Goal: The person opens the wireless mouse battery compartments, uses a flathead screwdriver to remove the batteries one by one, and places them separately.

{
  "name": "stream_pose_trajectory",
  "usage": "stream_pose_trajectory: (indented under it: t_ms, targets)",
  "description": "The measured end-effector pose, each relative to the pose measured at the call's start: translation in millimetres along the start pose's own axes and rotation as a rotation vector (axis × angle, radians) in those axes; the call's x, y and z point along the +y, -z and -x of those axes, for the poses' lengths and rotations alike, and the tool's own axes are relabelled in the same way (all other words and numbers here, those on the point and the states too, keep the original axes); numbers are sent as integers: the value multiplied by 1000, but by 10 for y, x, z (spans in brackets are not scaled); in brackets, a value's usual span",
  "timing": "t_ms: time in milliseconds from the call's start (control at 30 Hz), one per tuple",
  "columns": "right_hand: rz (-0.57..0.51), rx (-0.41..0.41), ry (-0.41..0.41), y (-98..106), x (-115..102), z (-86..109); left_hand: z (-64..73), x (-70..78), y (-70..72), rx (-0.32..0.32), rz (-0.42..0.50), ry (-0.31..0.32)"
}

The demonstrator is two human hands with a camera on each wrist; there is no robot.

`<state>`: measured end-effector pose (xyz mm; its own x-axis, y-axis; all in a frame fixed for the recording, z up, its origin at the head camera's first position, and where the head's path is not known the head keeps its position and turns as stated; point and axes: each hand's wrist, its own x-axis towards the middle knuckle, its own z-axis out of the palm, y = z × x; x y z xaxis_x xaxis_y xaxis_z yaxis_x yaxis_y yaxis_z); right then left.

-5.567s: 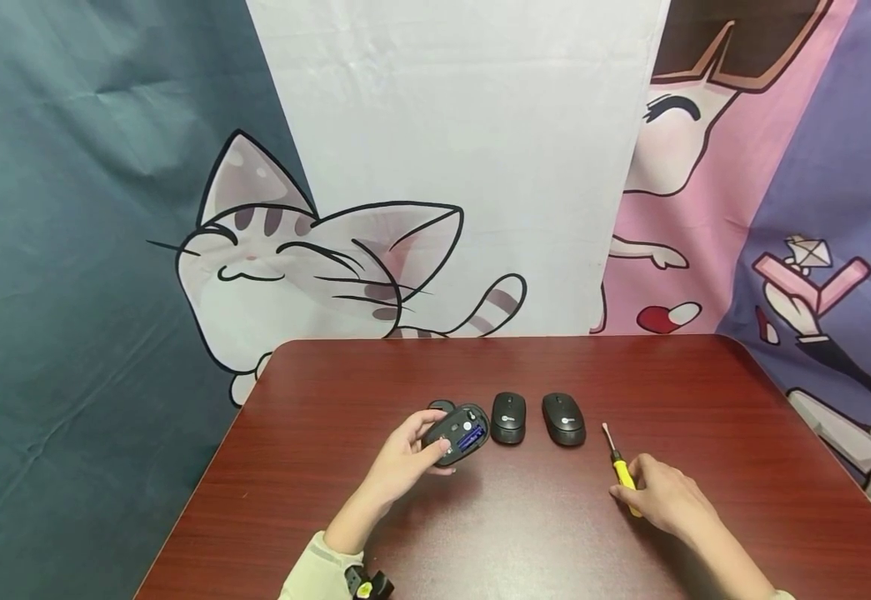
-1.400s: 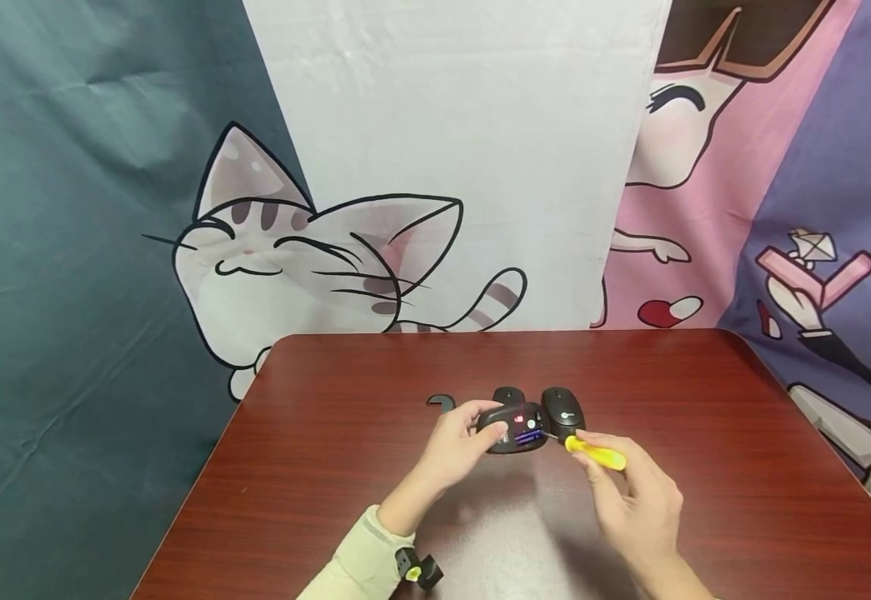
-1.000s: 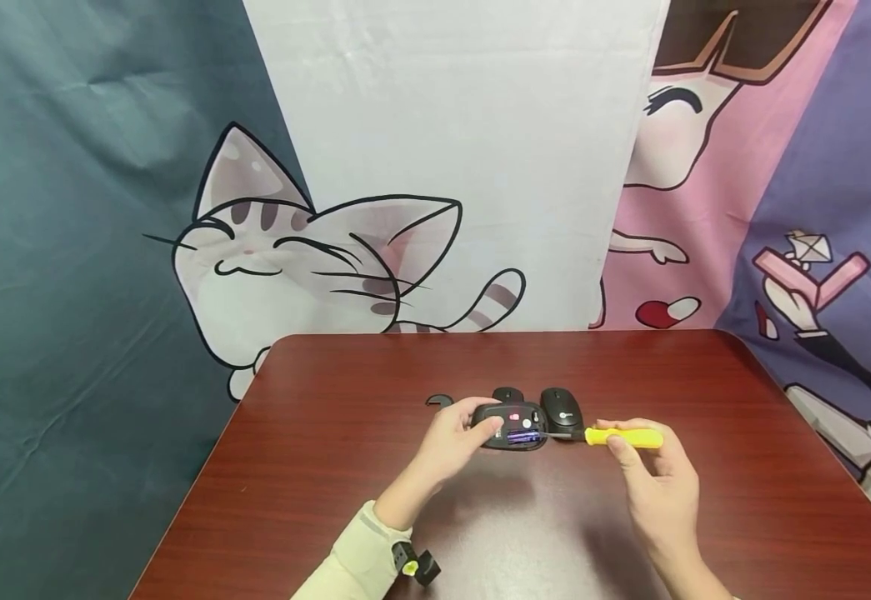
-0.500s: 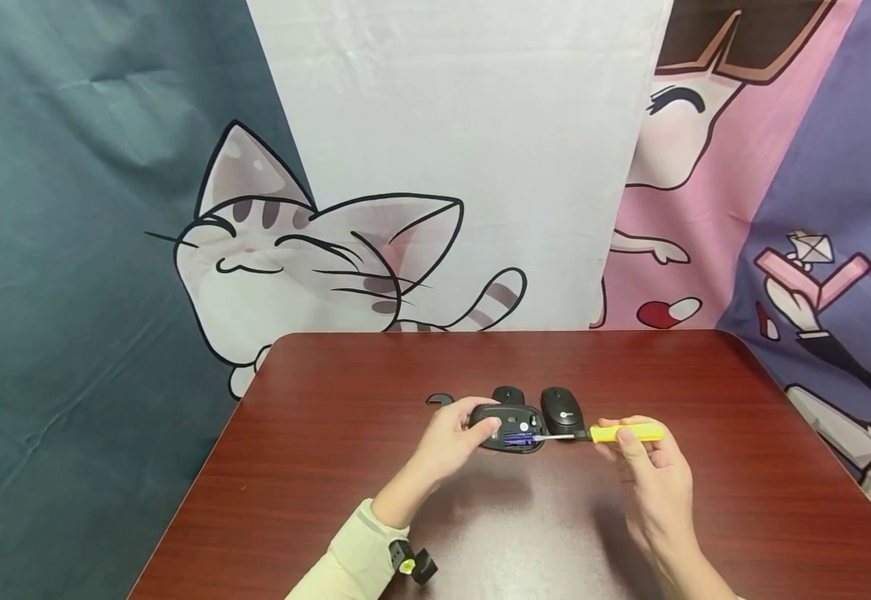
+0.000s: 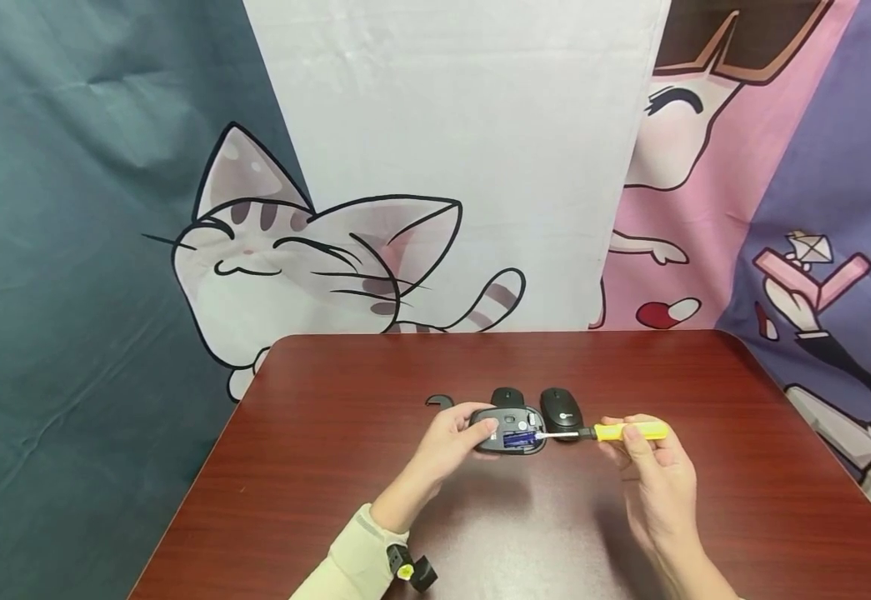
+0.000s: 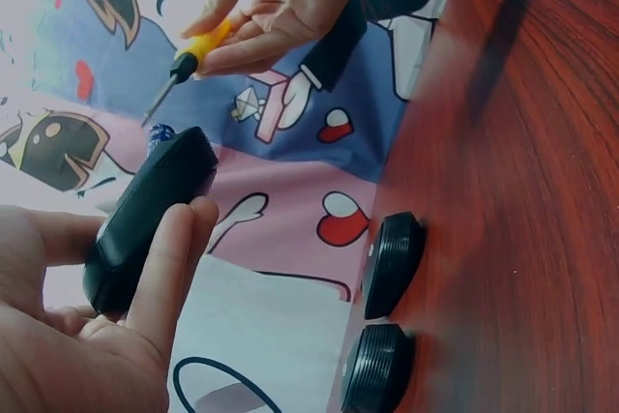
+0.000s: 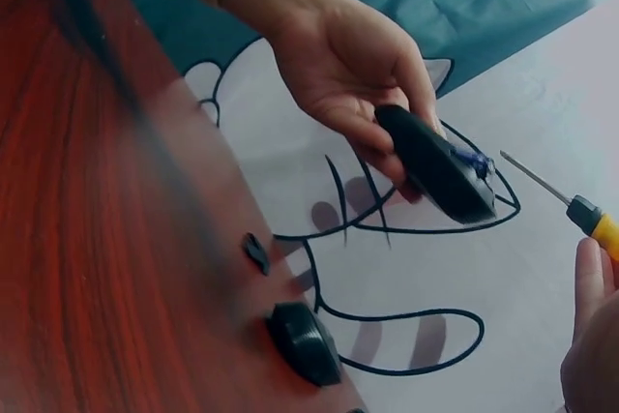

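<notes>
My left hand (image 5: 446, 439) grips a black computer mouse (image 5: 489, 414) above the table, underside turned up and its battery compartment uncovered. A blue battery (image 5: 519, 439) sits there; in the right wrist view the battery (image 6: 161, 134) end pokes up past the mouse body (image 6: 145, 220). My right hand (image 5: 656, 475) holds a yellow-handled screwdriver (image 5: 630, 431) level, thumb on the handle, shaft pointing left. The screwdriver (image 7: 542, 181) has its tip close to the battery's raised end (image 7: 474, 160), with a small gap between them in the right wrist view.
Two more black mice lie behind the held one: the right mouse (image 5: 561, 410) shows whole, the left mouse (image 5: 508, 395) is partly covered. A small dark cover (image 5: 440, 400) lies left of them on the reddish-brown table (image 5: 330, 400). A printed cloth (image 5: 480, 167) hangs behind.
Since the first frame, the right hand has lifted the screwdriver off the table to the mouse, and the left hand has brought the mouse rightward. Over the last second both hands have shifted only slightly.
</notes>
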<state>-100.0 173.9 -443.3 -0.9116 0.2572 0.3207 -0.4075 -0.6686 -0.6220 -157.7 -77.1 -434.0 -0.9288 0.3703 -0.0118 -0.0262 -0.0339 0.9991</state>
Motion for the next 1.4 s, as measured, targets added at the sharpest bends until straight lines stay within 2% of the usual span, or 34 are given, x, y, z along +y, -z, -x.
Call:
stream_pose_trajectory:
  t_ms: [67,233,433,733,900,1033,1267,1400]
  targets:
    - [40,20,9,-1,-24,-18,4,4,3,-11,17,-1]
    - [60,3,22,-1,-63,-47,11,10,21,-26,8,-7]
    - [92,5,31,12,-63,-78,31,-3,28,-14,-8,7]
    - [163,90,-4,58,-86,-112,49,-52,64,2,-11,3]
    - [208,67,1,88,-123,-115,63,-66,85,8,-9,5]
    - [283,48,15,107,-159,-106,75,-58,93,9,-10,7]
    - [514,125,-36,139,-199,-134,102,-45,104,9,-29,13]
    - [598,112,-45,179,-225,-146,108,-45,109,12,-22,21]
